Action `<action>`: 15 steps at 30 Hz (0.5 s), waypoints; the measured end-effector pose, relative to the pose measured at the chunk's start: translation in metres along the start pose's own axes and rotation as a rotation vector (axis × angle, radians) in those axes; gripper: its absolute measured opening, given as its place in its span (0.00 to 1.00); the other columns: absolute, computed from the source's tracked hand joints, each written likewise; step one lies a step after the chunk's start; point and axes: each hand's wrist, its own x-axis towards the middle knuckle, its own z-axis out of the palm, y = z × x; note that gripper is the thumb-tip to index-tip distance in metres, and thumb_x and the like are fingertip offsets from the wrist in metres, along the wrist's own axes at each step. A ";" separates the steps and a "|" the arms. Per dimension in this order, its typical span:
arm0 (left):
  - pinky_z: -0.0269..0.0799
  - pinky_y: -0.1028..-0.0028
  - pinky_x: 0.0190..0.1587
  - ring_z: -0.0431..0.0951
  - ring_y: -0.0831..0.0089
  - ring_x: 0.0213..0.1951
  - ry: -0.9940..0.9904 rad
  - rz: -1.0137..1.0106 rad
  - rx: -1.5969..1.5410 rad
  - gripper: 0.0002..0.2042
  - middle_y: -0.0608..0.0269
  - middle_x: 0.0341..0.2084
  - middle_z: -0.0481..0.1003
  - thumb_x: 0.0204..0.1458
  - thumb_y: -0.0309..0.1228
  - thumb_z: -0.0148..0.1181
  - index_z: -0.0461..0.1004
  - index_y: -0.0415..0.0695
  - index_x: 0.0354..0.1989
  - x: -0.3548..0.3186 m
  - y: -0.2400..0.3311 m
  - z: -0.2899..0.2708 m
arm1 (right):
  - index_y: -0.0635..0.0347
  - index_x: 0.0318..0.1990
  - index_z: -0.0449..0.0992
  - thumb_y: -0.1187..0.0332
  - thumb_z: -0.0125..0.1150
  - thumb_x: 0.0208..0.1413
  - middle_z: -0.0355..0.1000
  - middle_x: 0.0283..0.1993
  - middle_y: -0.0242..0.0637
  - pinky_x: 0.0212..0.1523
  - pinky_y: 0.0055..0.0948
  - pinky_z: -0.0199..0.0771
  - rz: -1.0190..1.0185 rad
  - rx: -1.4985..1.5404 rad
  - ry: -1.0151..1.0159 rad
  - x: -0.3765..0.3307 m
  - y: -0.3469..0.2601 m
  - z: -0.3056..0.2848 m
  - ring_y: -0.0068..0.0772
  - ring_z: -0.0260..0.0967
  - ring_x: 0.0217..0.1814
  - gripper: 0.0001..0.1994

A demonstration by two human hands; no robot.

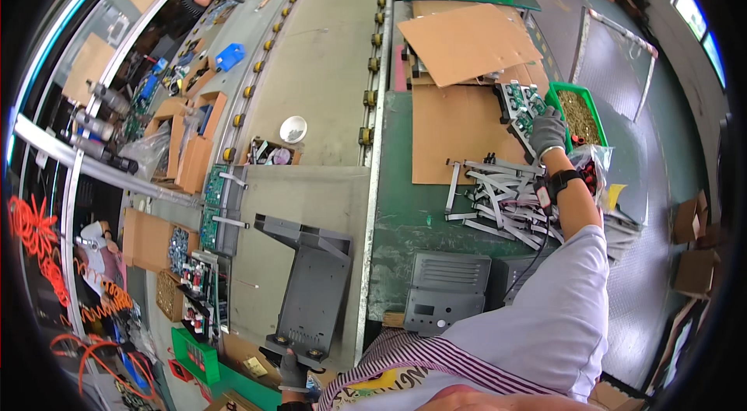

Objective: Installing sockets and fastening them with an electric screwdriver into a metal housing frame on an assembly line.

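Note:
My right hand, in a grey glove, reaches to the far right over a row of green circuit boards with dark frames. Its fingers are bent round the end of one board; the fingertips are partly hidden. My left hand, also gloved, is low in the view, gripping the near edge of a grey metal casing. That casing lies open on the conveyor line, its far end raised like a box. White flat ribbon cables with dark connectors lie heaped just nearer than my right hand.
A green bin of small brass-coloured parts stands beyond my right hand. Cardboard sheets cover the far bench. Grey vented panels lie near my body. A white bowl sits on the line; cartons and boards line its left side.

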 end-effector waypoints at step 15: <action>0.65 0.75 0.42 0.67 0.74 0.39 0.427 0.644 0.038 0.13 0.63 0.36 0.66 0.48 0.29 0.50 0.62 0.39 0.41 -0.034 0.058 0.019 | 0.53 0.35 0.71 0.69 0.59 0.35 0.55 0.52 0.43 0.44 0.38 0.64 -0.519 0.272 0.723 -0.077 -0.030 -0.213 0.49 0.53 0.52 0.15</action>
